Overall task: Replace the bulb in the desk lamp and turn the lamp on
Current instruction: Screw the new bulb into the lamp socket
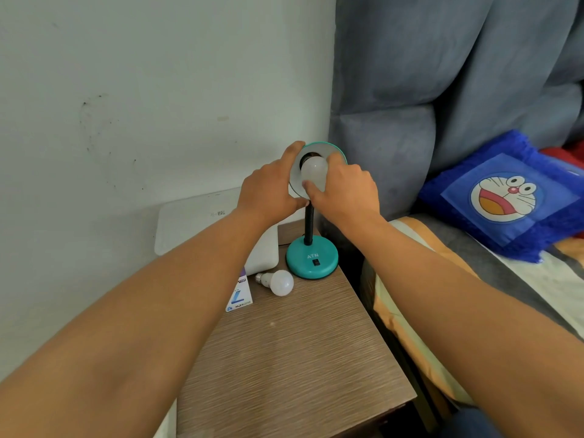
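The lamp point(311, 254) is placed at the far end of the wooden table point(290, 358), just beside the bed point(474, 279). Its teal base carries the letters ATN and a small black switch point(315, 263). A black flexible neck rises from the base to the shade point(339, 151), which is turned so that its white inside is seen from the camera.

The shade is held at its left rim by the left hand point(268, 191); the thumb is laid on the upper edge and the fingers are closed around the lower edge. A white bulb point(313, 172) is seen in the middle of the shade, at the dark socket. It is grasped by the right hand point(344, 191), with the fingers closed around its round end. Whether the bulb is fully seated in the socket cannot be told.

A second bulb point(277, 282) is lying on its side on the table, near the base, with its metal thread pointed to the left. Just beside it a bulb box point(240, 295) is lying flat, partly under a white flat object point(202, 222) that leans toward the wall point(126, 105). On the bed a blue pillow point(505, 197) with a cartoon face is seen, against a grey padded headboard point(410, 90).
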